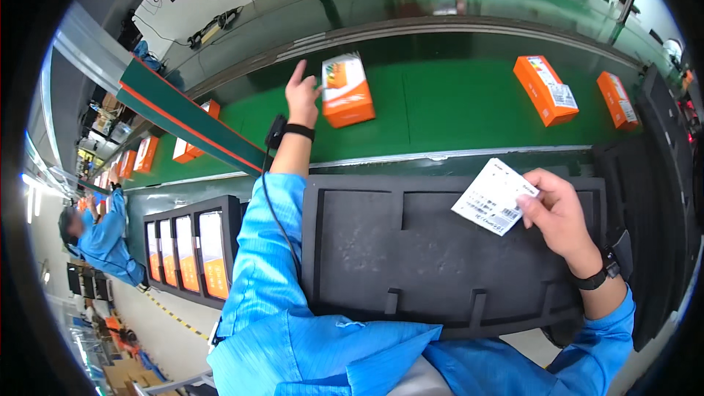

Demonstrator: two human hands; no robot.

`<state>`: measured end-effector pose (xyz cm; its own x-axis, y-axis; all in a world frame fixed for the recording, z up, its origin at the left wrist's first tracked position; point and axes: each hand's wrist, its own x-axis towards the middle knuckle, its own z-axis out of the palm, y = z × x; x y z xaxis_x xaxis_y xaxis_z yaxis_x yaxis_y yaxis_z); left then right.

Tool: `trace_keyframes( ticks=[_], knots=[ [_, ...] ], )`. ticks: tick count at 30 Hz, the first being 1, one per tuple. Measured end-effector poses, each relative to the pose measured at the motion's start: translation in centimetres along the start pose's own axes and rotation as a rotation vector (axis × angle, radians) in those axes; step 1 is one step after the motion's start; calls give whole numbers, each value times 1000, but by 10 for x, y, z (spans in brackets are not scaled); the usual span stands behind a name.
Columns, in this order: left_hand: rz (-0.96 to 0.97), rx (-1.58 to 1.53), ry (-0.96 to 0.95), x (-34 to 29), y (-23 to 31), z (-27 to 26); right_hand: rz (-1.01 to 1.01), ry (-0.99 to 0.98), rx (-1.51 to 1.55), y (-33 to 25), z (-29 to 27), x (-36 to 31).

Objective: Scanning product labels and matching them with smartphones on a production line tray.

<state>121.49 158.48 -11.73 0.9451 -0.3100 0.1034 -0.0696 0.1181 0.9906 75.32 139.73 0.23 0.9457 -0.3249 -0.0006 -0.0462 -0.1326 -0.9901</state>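
Observation:
My left hand [301,95] reaches out over the green conveyor belt, index finger stretched forward and the fingers apart. Right beside it sits an orange and white box [350,95], slightly blurred; whether the fingertips touch it I cannot tell. Between thumb and fingers, my right hand [554,209] pinches a white printed label sheet [490,196] by its right edge. The sheet hangs above a black foam tray [447,264] with low ridges, which lies in front of my body.
Two more orange boxes [546,92] [617,100] stand on the belt [425,103] to the right. A green post [191,117] slants at the left. Beyond it, a black tray [192,249] holds several boxes, and a person in blue [110,238] works along the line. Black trays [653,205] stand at the right.

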Motion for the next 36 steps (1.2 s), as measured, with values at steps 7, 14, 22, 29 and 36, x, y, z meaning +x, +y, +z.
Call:
trace_keyframes(
  ticks=[7,14,22,29,36],
  knots=[
    [758,1026,-97,-56,0,22,-46,130,-79,-51,7,22],
    [802,1468,-991,-49,22,92,-87,108,-224,-72,32,72],
    [1128,1173,-689,-43,27,94,-105,107,-247,-53,30,113],
    [956,451,393,-66,9,-6,-126,86,-241,-29,21,163],
    [605,404,385,-90,5,-40,-68,26,-218,-13,45,201]
  ],
)
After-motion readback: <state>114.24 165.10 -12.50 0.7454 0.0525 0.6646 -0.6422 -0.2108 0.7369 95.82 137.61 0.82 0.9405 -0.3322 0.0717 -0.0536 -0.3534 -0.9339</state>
